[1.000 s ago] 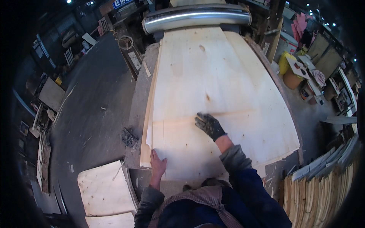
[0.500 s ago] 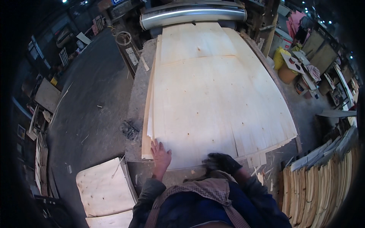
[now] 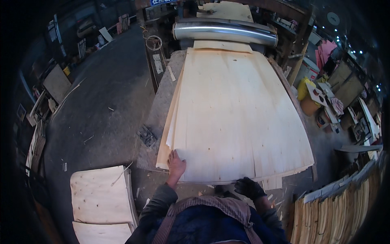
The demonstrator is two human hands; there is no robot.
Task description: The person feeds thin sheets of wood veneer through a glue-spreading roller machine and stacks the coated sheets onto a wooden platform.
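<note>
A broad, pale wood veneer sheet lies on top of a stack in front of me. My left hand, bare, rests at the stack's near left corner, fingers laid on the sheet. At the near edge, right of the middle, my right hand in a dark glove touches the sheet's rim, its fingers loosely bent and apart. Under the left side, edges of lower sheets fan out. Beyond the far end, another veneer sheet reaches toward a shiny metal roller.
Another person's hand is on a sheet behind the roller. A veneer pile stands at lower left, upright veneer sheets at lower right. Buckets and a yellow bag are off to the right. Wood scraps litter the floor.
The far sheet has moved away from me toward the roller, so less of it shows. My right hand has shifted right along the near edge. The view has tilted up slightly.
</note>
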